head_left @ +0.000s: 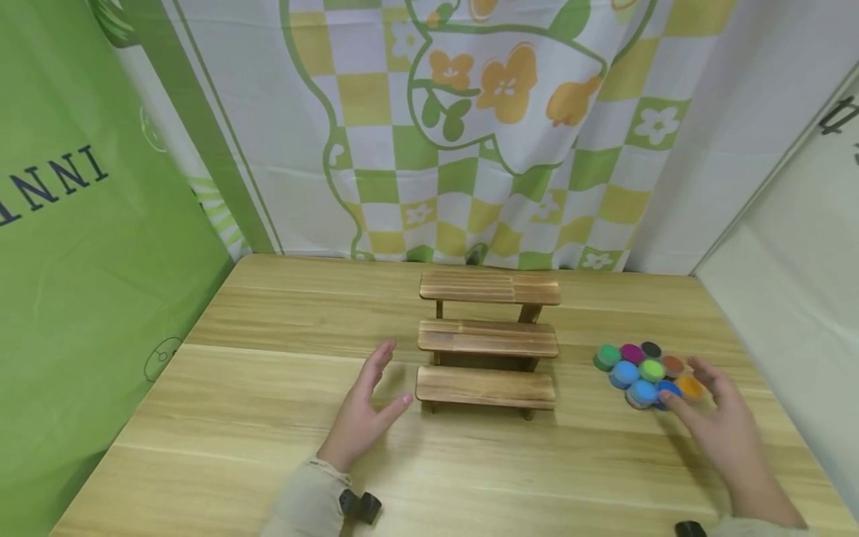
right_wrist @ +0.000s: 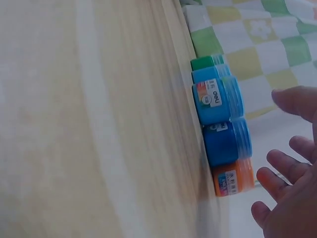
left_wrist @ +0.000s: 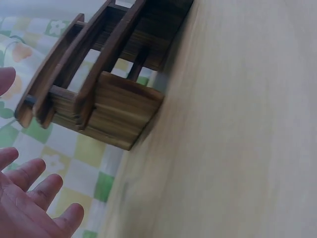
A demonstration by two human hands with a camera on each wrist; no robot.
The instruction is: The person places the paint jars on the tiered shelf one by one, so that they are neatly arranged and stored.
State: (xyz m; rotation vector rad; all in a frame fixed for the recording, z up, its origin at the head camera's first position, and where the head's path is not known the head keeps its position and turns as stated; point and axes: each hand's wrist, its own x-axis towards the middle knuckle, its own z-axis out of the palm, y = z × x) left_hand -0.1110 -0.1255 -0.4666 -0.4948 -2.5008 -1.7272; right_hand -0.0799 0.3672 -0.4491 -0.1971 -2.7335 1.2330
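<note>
A three-tier wooden stand [head_left: 488, 339] like small steps stands in the middle of the table. Just left of it, my left hand [head_left: 365, 406] hovers with fingers and thumb spread, holding nothing; the left wrist view shows its fingers apart from the stand's side. On the right sits a cluster of several small paint jars [head_left: 624, 373] in greens, blues, magenta, black, brown and orange. My right hand [head_left: 721, 418] is over the near right side of that cluster, fingers spread. In the right wrist view, the dark blue jar [right_wrist: 220, 144] and orange jar [right_wrist: 230, 178] stand closest to its fingers, with a gap between.
The wooden table [head_left: 268, 373] runs back to a checked, flowered curtain [head_left: 483, 149]. A green cloth [head_left: 101, 224] hangs at the left and a pale one [head_left: 798, 261] at the right.
</note>
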